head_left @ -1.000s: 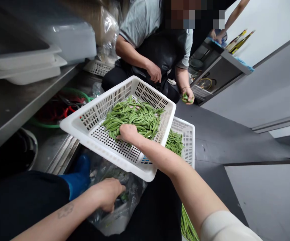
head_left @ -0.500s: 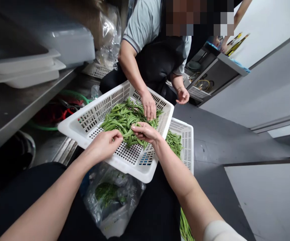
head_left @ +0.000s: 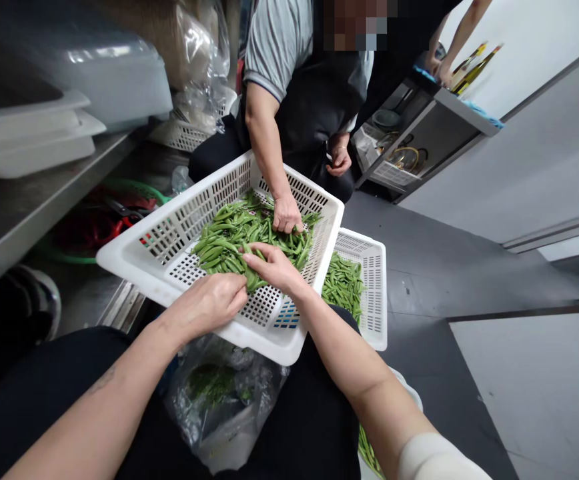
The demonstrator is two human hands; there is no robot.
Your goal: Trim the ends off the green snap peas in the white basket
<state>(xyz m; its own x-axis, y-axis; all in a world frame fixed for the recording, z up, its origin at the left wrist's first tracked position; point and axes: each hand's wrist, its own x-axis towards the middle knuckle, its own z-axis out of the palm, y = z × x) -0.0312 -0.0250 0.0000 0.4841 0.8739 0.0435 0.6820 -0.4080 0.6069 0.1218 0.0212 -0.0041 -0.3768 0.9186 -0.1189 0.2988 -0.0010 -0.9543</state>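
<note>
1. Green pods [head_left: 217, 250] loosely heaped inside white basket [head_left: 129, 260], near the centre of view; another person's hand [head_left: 287, 212] in the heap, at 2 o'clock.
2. Right hand [head_left: 272, 267] at 5 o'clock of heap: thumb and forefinger together, seemingly pinching one pod.
3. Left hand [head_left: 214, 297] at 7 o'clock: fingers curled, tips hidden; cannot tell if clamped on anything.
4. Probably light, bendable, slightly slippery, easily bruised; best held softly, near the ends.
</note>
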